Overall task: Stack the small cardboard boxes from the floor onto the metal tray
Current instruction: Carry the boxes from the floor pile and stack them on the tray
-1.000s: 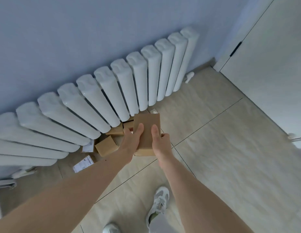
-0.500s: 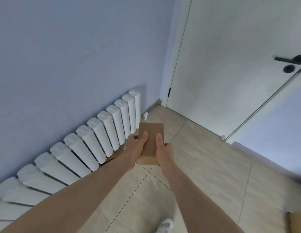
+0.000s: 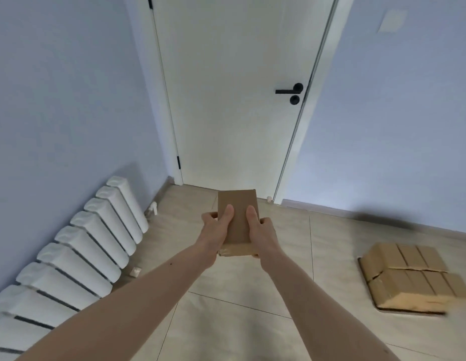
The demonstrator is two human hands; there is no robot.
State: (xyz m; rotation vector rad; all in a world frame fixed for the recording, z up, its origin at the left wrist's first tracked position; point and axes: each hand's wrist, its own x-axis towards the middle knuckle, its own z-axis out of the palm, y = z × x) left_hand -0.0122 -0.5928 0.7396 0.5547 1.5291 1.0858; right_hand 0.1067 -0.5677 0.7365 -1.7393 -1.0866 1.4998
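Gripped from both sides: small cardboard box point(image 3: 238, 220) is held out in front at arm's length, above the tiled floor point(image 3: 226, 321), w/ the left hand point(image 3: 216, 230) on its left edge and the right hand point(image 3: 260, 231) on its right edge. Thumbs are laid flat on the top face, fingers are curled round the sides & underneath, so both hands are closed on it. Box is tilted a bit, far end raised; a 2nd cardboard edge can be made out right under it, but whether that's another box can't be told.

Off to the right, well apart from the hands, a stack of cardboard boxes point(image 3: 406, 277) is seen on the floor, packed tight in rows, approx 2 layers. A thin dark edge of the metal tray point(image 3: 411, 312) is visible beneath them, blurry tho.

White radiator point(image 3: 78, 246) is lined along the left wall. White door point(image 3: 234, 95) w/ black handle point(image 3: 289, 90) is straight ahead.
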